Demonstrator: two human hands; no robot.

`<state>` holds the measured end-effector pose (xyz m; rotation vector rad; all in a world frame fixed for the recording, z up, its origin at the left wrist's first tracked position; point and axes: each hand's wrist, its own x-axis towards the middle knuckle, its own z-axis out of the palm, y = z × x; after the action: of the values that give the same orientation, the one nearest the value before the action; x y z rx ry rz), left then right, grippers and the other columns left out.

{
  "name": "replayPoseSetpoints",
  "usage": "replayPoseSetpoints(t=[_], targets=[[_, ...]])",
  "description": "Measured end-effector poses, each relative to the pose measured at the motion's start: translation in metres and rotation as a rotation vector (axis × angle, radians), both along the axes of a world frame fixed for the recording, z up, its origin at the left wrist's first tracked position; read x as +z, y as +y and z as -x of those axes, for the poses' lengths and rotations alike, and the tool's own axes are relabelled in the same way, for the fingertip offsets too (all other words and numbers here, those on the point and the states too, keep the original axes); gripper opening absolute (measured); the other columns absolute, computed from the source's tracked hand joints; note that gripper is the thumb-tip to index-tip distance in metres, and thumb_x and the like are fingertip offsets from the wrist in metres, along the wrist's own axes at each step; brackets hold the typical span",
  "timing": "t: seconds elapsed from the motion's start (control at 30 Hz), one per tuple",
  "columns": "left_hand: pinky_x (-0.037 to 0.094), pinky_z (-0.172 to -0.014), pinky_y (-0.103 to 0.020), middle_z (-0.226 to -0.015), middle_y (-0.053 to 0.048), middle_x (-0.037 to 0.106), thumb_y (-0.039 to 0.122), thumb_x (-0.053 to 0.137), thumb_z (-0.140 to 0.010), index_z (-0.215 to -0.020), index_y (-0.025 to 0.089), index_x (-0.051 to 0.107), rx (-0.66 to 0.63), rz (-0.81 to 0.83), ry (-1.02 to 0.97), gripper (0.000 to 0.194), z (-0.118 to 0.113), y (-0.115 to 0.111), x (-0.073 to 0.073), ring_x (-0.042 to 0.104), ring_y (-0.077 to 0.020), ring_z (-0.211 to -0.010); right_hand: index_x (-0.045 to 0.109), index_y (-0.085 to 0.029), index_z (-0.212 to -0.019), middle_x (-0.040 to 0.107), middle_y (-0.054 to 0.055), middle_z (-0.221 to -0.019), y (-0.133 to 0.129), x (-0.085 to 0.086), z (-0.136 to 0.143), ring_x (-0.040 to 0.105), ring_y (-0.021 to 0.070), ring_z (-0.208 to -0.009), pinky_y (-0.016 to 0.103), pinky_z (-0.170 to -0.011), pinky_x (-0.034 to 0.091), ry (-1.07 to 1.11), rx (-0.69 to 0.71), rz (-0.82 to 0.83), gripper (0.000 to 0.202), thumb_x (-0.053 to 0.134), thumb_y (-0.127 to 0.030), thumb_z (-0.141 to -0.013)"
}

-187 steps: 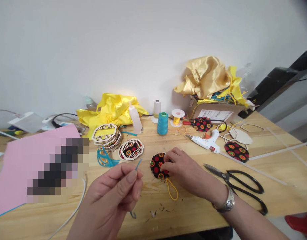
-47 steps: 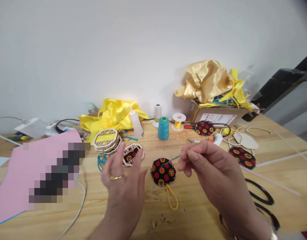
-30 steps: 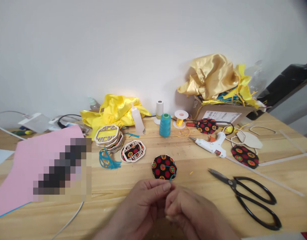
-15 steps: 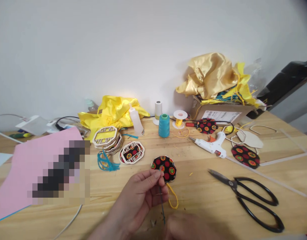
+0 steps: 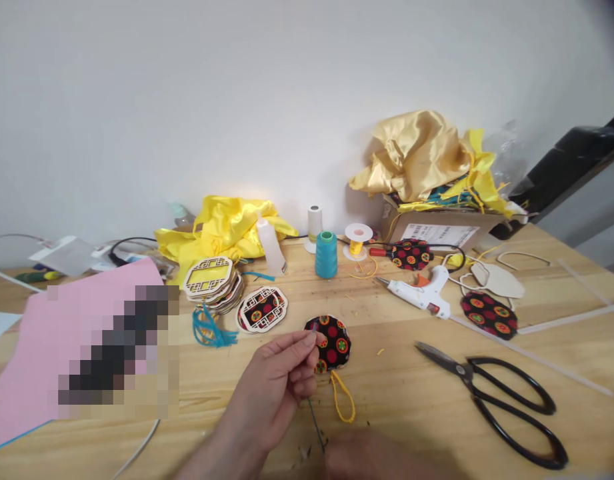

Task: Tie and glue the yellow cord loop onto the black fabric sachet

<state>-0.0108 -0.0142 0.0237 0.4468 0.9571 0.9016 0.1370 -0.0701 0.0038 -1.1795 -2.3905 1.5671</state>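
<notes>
My left hand [image 5: 279,380] is closed, its thumb and forefinger pinching a dark teal thread [image 5: 315,421] whose tip pokes up above the fingers. From beneath that hand the thread runs straight down to my right hand [image 5: 364,455], blurred at the bottom edge and closed on the lower end; its fingers are mostly hidden. Just behind the left fingertips lies a black floral fabric piece [image 5: 337,343] with a scalloped edge, partly covered by them. A yellow cord loop [image 5: 343,399] sticks out from its near side.
Black-handled scissors [image 5: 487,387] lie at right, with a white glue gun [image 5: 421,292] behind. A teal thread cone [image 5: 327,255], a yellow thread spool [image 5: 357,240] and a squeeze bottle [image 5: 271,245] stand farther back. Left are stacked wooden frames [image 5: 211,283] and a pink sheet [image 5: 87,327].
My left hand has shifted slightly left, and a thread tip now shows above its fingers. The lower thread slants more. The whole view has moved a little.
</notes>
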Motion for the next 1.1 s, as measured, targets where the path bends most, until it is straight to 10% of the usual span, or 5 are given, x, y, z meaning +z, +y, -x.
replayPoseSetpoints(t=[0.33, 0.5, 0.67, 1.0, 1.1], targets=[[0.014, -0.038, -0.015, -0.045, 0.010, 0.031, 0.027, 0.072, -0.066, -0.073, 0.010, 0.068, 0.081, -0.033, 0.161, 0.019, -0.002, 0.001, -0.004, 0.020, -0.0022, -0.042, 0.063, -0.019, -0.083, 0.064, 0.001, -0.083, 0.004, 0.011, -0.022, 0.058, 0.0121, -0.075, 0.018, -0.063, 0.043, 0.087, -0.106, -0.010, 0.012, 0.053, -0.019, -0.075], [0.015, -0.038, -0.015, -0.045, 0.010, 0.029, 0.028, 0.072, -0.066, -0.073, 0.010, 0.069, 0.083, -0.049, 0.171, 0.019, 0.001, 0.003, -0.004, 0.019, -0.0024, -0.042, 0.058, -0.020, -0.105, 0.058, 0.010, -0.113, -0.010, 0.001, -0.086, 0.056, 0.0222, -0.102, 0.035, -0.086, 0.046, -0.208, -0.571, -0.523, 0.028, 0.042, -0.023, -0.082], [0.014, -0.038, -0.014, -0.046, 0.010, 0.031, 0.027, 0.073, -0.064, -0.072, 0.011, 0.069, 0.106, -0.053, 0.172, 0.018, 0.002, 0.011, 0.003, 0.020, -0.0020, -0.042, 0.064, -0.021, -0.092, 0.064, 0.013, -0.097, -0.025, -0.019, -0.154, 0.060, 0.0328, -0.090, 0.051, -0.076, 0.049, -0.509, -0.803, -0.660, 0.030, 0.047, -0.041, -0.077], [0.013, -0.038, -0.015, -0.045, 0.010, 0.029, 0.030, 0.073, -0.064, -0.073, 0.011, 0.068, 0.118, -0.094, 0.136, 0.021, -0.005, 0.010, 0.021, 0.019, -0.0019, -0.041, 0.048, -0.020, -0.099, 0.060, 0.013, -0.115, 0.034, 0.030, -0.036, 0.056, 0.0224, -0.107, 0.041, -0.095, 0.040, 0.840, -0.817, 0.317, 0.046, 0.031, -0.061, -0.084], [0.013, -0.038, -0.015, -0.045, 0.010, 0.029, 0.031, 0.073, -0.064, -0.073, 0.011, 0.068, 0.136, -0.120, 0.140, 0.022, -0.002, 0.009, 0.025, 0.018, -0.0017, -0.041, 0.041, -0.018, -0.093, 0.066, 0.017, -0.100, 0.068, 0.042, -0.011, 0.062, 0.0224, -0.097, 0.043, -0.095, 0.038, 0.936, -0.819, 0.570, 0.045, 0.031, -0.062, -0.084]])
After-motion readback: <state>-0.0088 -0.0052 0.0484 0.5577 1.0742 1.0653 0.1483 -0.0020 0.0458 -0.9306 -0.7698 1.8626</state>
